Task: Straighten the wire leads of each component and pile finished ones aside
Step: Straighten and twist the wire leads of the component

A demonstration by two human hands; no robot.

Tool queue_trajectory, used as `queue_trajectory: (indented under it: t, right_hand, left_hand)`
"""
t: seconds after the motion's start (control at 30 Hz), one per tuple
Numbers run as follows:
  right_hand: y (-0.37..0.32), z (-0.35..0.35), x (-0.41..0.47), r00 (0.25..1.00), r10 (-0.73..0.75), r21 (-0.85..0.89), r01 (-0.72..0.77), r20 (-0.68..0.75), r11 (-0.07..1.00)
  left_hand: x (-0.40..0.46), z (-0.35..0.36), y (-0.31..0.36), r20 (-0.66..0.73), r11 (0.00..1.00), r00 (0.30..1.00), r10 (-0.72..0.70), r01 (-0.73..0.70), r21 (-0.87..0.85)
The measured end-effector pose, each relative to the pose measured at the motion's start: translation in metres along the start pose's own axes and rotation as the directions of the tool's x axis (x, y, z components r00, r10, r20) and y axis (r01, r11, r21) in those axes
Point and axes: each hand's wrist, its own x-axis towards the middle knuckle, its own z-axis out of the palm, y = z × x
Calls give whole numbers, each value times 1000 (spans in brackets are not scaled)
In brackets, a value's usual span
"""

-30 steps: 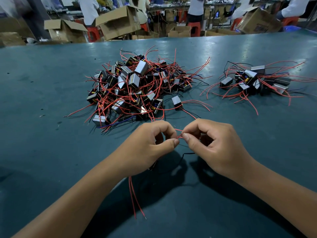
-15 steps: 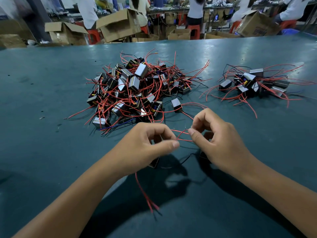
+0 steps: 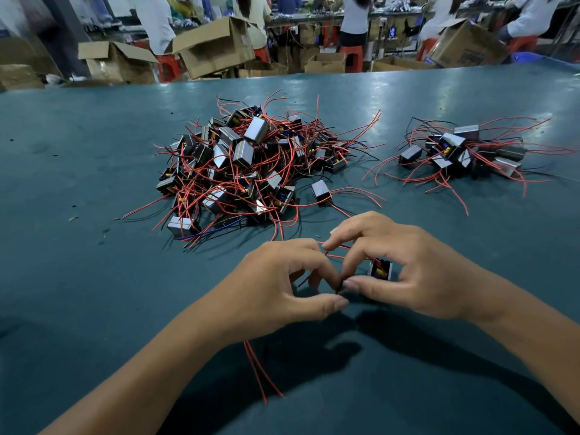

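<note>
A small black component [image 3: 380, 270] with yellow inside shows in the gap between the thumb and fingers of my right hand [image 3: 414, 271], which holds it low over the table. The right index tip touches one of its thin red leads [image 3: 337, 256]. My left hand [image 3: 282, 287] curls beside it and grips two long red leads [image 3: 262, 375] that trail toward me from under the palm. A large tangled pile of components [image 3: 248, 164] lies ahead. A smaller pile [image 3: 455, 152] lies at the right.
One loose component [image 3: 320, 191] lies just in front of the large pile. The teal table [image 3: 78, 277] stretches wide on both sides. Cardboard boxes [image 3: 216, 48], red stools and people at benches fill the background beyond the far edge.
The component now shows inside my right hand instead of under my left. Both hands have drawn together and lower, fingertips nearly meeting. The long red leads swing below my left hand.
</note>
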Motion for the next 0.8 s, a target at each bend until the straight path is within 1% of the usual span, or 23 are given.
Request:
queue_trajectory:
  t: [0.1,0.2,0.3,0.37,0.43,0.47,0.53,0.63,0.7,0.73,0.8]
  right_hand:
    - [0,1,1,999,16,-10,-16,-35,1000]
    - [0,0,0,997,38,-14,-39,-73,999]
    - [0,-2,1,996,58,-5,-58,-70,998]
    - [2,-8,-1,991,96,31,-94,-92,995]
    - [5,-20,-5,986,138,41,-135,-95,990]
    - [8,-26,-7,986,153,17,-153,-67,988]
    - [11,-35,-11,982,186,-58,-184,35,981]
    - [15,-38,-14,944,256,-150,-228,207,962]
    - [21,-35,-14,911,285,-248,-215,297,945]
    - [25,-34,-13,903,298,-306,-202,311,930]
    - [28,-31,-11,903,324,-387,-202,282,900]
  left_hand:
    - [1,2,-1,-54,999,999,4,-1,52]
    - [1,-3,-3,-88,998,996,12,-7,55]
    - [1,-9,-2,-64,999,998,-1,4,48]
    - [-1,-18,-4,-50,999,998,-35,36,16]
    - [-6,-33,-9,-12,997,997,-70,70,35]
    - [-9,-42,-13,32,994,996,-89,87,68]
    - [-15,-56,-20,136,981,980,-144,124,148]
    - [-19,-62,-29,247,962,942,-229,179,208]
    - [-18,-58,-32,261,943,926,-271,202,263]
    - [-17,-57,-33,246,935,927,-282,207,289]
    - [-15,-54,-36,197,919,937,-289,214,331]
